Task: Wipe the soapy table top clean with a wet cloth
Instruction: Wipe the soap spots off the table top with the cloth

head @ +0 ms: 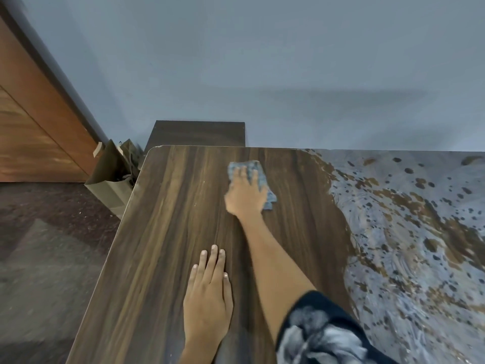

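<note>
Wood-grain worktop (168, 232), long and flat, bare and dark across its left part, coated on the right by a pale grey soapy film (409, 232) broken with brown blotches. Hard, stiff surface, probably slick wherever suds remain. Ragged edge of the film running down from the far rim toward the near right.

Beyond the far edge, a low dark cabinet (196, 134) against the blue-grey wall; to the left on the floor, a brown paper bag (110, 185) beside a wooden door (39, 132).

Left hand (208, 298) laid flat on the cleaned wood near the front, fingers straight and together, holding nothing, likely steadying the body.

Right hand (245, 193) stretched out to the far side, palm down with fingers spread over a small blue-grey cloth (262, 179): grip open, pressing rather than pinching. Cloth bunched beneath the palm and fingers, its edges peeking out past the fingertips and at the right of the wrist, on bare wood just left of the soapy edge.

Cloth judged soft, limp and light, heavier when wet, apt to crumple or slide out; best held under a flat palm with firm downward pressure.
</note>
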Action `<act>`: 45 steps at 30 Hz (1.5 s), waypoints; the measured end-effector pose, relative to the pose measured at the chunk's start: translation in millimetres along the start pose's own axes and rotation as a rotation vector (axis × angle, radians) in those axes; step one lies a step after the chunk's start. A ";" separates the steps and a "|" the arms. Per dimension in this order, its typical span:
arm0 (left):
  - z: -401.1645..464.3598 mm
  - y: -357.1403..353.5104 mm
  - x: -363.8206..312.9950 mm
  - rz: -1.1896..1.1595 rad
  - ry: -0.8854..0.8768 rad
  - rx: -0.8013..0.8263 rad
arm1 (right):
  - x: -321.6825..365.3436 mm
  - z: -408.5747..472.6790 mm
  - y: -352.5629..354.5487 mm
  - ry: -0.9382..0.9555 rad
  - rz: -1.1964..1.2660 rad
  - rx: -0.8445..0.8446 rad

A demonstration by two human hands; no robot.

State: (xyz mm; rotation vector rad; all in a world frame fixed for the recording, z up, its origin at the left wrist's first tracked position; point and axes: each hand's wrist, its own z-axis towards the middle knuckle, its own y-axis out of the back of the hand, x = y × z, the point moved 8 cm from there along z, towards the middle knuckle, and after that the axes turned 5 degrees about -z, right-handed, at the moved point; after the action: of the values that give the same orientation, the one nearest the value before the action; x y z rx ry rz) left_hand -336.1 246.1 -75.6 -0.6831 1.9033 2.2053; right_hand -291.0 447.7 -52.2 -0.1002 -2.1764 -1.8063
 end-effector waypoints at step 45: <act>-141.5 26.0 36.8 -0.040 0.173 0.088 | -22.4 -225.6 -29.5 0.248 -0.094 0.123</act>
State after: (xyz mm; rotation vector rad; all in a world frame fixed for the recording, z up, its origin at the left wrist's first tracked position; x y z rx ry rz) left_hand -345.0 98.0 -81.0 -0.9145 2.0335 2.0862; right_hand -233.8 226.4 -51.1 0.2439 -2.1370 -1.6289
